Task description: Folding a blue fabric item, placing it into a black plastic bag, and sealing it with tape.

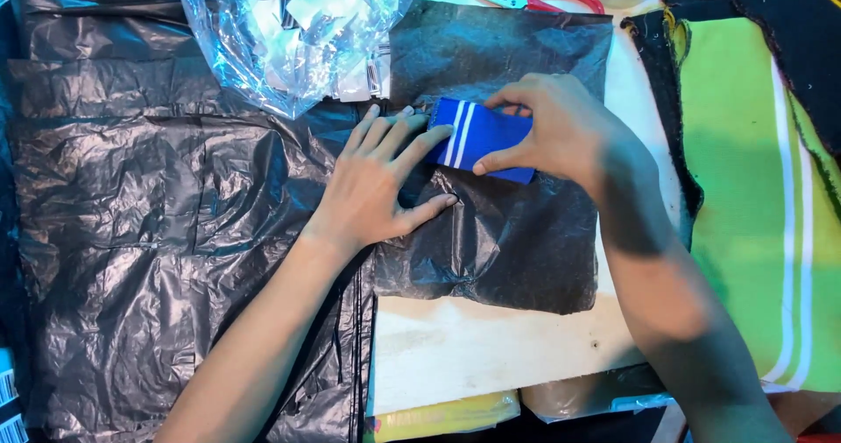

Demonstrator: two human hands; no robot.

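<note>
A small blue piece of fabric with two white stripes (480, 136) lies on a dark grey fabric sheet (508, 241). My right hand (561, 127) pinches the blue piece by its right part, thumb below and fingers above. My left hand (381, 180) lies flat on the dark sheet, fingers spread, with fingertips touching the striped left end of the blue piece.
A black plastic sheet (131, 215) covers the left side. A clear plastic bag with white tags (289, 31) sits at the top. Red-handled scissors (534, 0) lie at the back. Green striped fabric (753, 189) lies at the right. A pale wooden board (482, 347) shows below.
</note>
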